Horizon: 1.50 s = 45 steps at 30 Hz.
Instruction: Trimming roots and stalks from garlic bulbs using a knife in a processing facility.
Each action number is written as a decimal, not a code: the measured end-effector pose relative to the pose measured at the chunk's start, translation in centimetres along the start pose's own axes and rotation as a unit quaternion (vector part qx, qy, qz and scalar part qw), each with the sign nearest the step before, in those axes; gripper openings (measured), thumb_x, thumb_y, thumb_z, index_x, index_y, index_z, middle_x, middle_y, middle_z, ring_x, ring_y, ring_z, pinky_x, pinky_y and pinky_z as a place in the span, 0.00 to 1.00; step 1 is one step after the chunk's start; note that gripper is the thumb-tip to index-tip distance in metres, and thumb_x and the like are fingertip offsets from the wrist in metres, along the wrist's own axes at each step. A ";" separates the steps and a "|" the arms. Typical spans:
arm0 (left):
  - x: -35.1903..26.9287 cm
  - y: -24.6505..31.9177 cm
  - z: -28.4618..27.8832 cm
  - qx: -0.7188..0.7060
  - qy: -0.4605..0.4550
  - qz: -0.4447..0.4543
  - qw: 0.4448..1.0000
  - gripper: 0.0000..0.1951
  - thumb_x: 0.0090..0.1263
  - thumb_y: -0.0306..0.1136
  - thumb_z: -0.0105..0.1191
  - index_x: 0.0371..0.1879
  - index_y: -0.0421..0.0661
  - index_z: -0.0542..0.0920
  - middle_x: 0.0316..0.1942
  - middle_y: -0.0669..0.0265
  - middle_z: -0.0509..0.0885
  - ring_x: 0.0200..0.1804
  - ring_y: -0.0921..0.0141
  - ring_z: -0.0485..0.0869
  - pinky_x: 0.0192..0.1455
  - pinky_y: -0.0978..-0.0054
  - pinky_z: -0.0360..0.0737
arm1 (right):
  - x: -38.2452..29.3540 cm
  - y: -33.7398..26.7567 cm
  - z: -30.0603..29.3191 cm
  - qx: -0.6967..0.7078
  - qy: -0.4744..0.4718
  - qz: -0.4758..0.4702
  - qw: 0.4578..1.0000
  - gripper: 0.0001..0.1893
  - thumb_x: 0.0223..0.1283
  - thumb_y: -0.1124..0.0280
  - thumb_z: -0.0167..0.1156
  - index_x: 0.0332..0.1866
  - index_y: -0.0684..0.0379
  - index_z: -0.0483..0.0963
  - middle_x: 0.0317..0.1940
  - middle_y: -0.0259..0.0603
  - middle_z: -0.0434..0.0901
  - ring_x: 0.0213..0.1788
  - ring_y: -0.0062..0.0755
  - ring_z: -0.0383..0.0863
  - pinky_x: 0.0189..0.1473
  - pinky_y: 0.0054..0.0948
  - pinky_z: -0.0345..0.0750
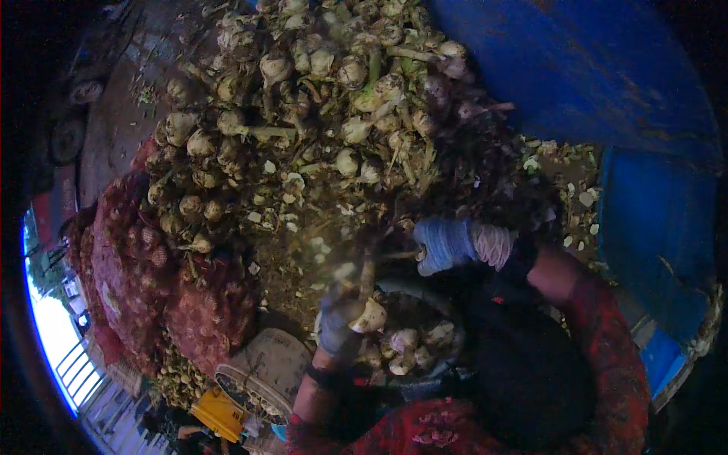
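My left hand [336, 325], in a grey-looking glove, grips a garlic bulb [369, 317] whose thick stem [367, 276] points up and away from me. Under it, between my legs, is a round bucket [452, 310] holding several trimmed garlic bulbs [401, 341]. My right hand [446, 246] wears a blue knit glove with pale wrapping at the wrist. It is curled to the right of the stem, apart from the bulb. From its fingers a thin, pale object [401, 255] juts left; blur hides whether it is a blade or a stalk.
A large heap of untrimmed garlic [318, 85] rises ahead, with trimmings strewn on the ground [284, 256]. Red mesh sacks [210, 307], a tipped bucket [273, 364] and a yellow container [219, 412] are at left. Blue sheeting [574, 68] hangs at right. Part of another person [199, 435] shows lower left.
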<state>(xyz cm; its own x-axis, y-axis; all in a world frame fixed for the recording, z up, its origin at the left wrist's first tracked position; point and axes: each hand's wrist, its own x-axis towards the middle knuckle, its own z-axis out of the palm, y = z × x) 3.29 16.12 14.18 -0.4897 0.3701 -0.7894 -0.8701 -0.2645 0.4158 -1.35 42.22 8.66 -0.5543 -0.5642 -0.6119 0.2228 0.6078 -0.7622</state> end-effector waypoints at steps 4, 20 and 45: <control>1.8 1.7 2.1 0.234 -0.032 0.105 0.966 0.19 0.56 0.30 0.51 0.48 0.38 0.73 0.39 0.58 0.80 0.38 0.65 0.82 0.41 0.70 0.81 | -1.9 1.3 -0.7 0.025 0.029 -0.037 0.999 0.16 0.38 0.60 0.64 0.26 0.64 0.76 0.20 0.50 0.77 0.25 0.42 0.79 0.27 0.37 0.72; 4.1 1.8 3.0 0.313 -0.036 0.134 0.940 0.15 0.53 0.23 0.56 0.41 0.38 0.78 0.34 0.64 0.82 0.34 0.71 0.81 0.36 0.76 0.78 | -1.4 -0.2 0.4 0.011 0.171 -0.095 0.981 0.12 0.37 0.63 0.62 0.26 0.60 0.76 0.19 0.50 0.76 0.23 0.48 0.78 0.28 0.39 0.73; 21.6 8.4 2.3 0.860 0.187 0.264 0.394 0.27 0.56 0.33 0.57 0.57 0.42 0.67 0.50 0.51 0.75 0.51 0.51 0.74 0.53 0.59 0.73 | -1.3 4.7 -0.4 0.129 0.248 0.053 0.959 0.14 0.40 0.63 0.68 0.29 0.61 0.74 0.21 0.38 0.74 0.26 0.26 0.72 0.32 0.31 0.72</control>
<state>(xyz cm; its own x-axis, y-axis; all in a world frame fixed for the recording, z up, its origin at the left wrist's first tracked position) -14.73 23.93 1.65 -0.8647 0.4267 -0.2650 0.4414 0.8973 0.0046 0.10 46.00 5.91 -0.8171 -0.1327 -0.5611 0.4538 0.4522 -0.7678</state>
